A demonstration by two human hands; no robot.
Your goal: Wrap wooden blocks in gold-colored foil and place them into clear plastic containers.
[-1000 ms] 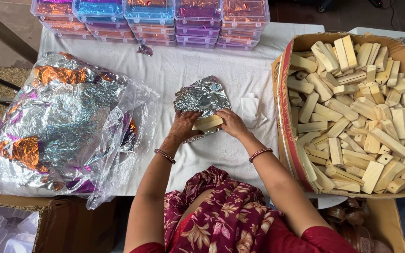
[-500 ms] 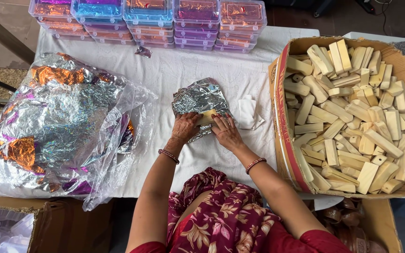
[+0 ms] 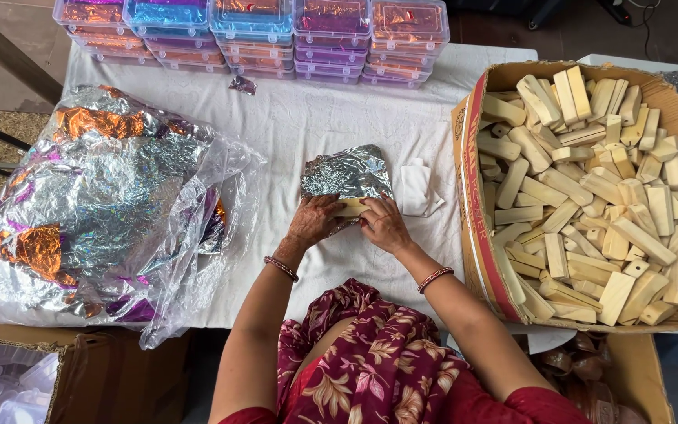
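Hands (image 3: 351, 222) on foil-wrapped block (image 3: 348, 206)

Two hands, left (image 3: 311, 221) and right (image 3: 384, 224), meet at one foil sheet (image 3: 347, 173) and one wooden block (image 3: 350, 208). At twelve o'clock stand five stacks of clear boxes (image 3: 253, 31); at three o'clock one cardboard box (image 3: 476, 157) holds dozens of wooden blocks, too many to count. At nine o'clock lies one plastic bag of foil (image 3: 103, 204).

Lighting: bright, even, diffuse daylight; shadows faint and soft. Glare: sparkle on the crinkled foil sheet (image 3: 347, 173) just beyond the grips. Focus: sharp throughout; no motion blur. Edges: mild wide-angle bowing.
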